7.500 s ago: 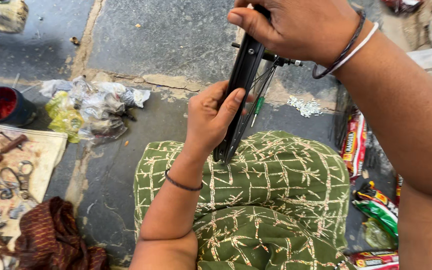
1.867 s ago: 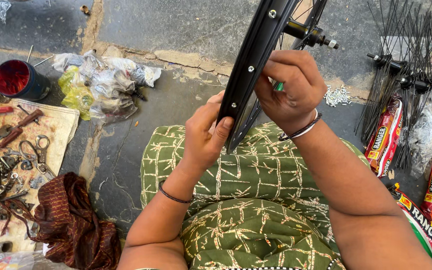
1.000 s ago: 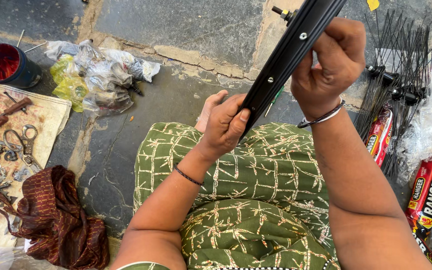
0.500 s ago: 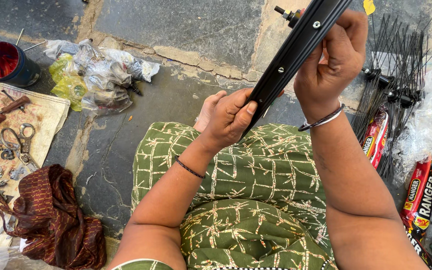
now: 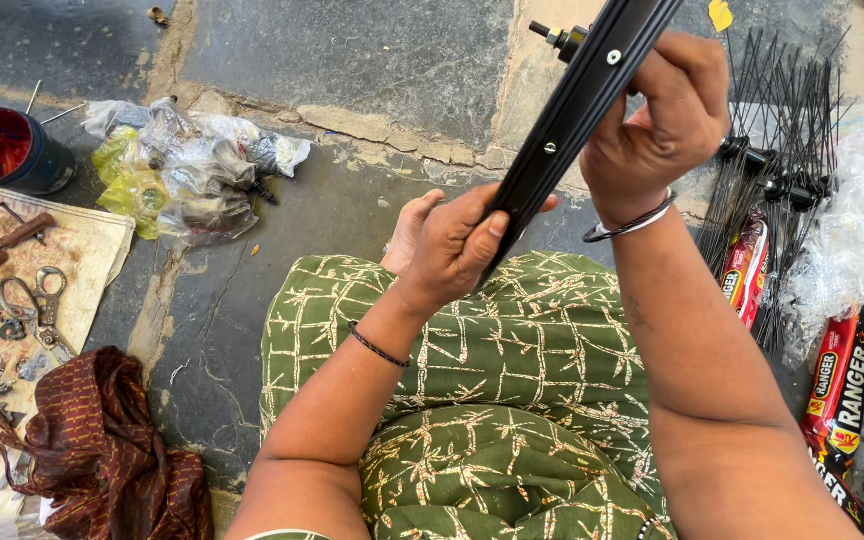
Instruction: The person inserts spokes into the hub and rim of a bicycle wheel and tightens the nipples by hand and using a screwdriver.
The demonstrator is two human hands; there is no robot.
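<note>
1. The left hand grips the lower end of a black metal wheel rim over a green patterned lap.
2. The right hand wraps it higher.
3. Beyond lie crumpled plastic bags on rough stone floor.

Black wheel rim cut off at top edge, hub mostly hidden behind it, left fingertips perhaps curled underneath, unseen.

Bare stone floor ahead gives free passage. Left blocked by crumpled plastic bags and red tin; right crowded by black spoke bundle.
</note>
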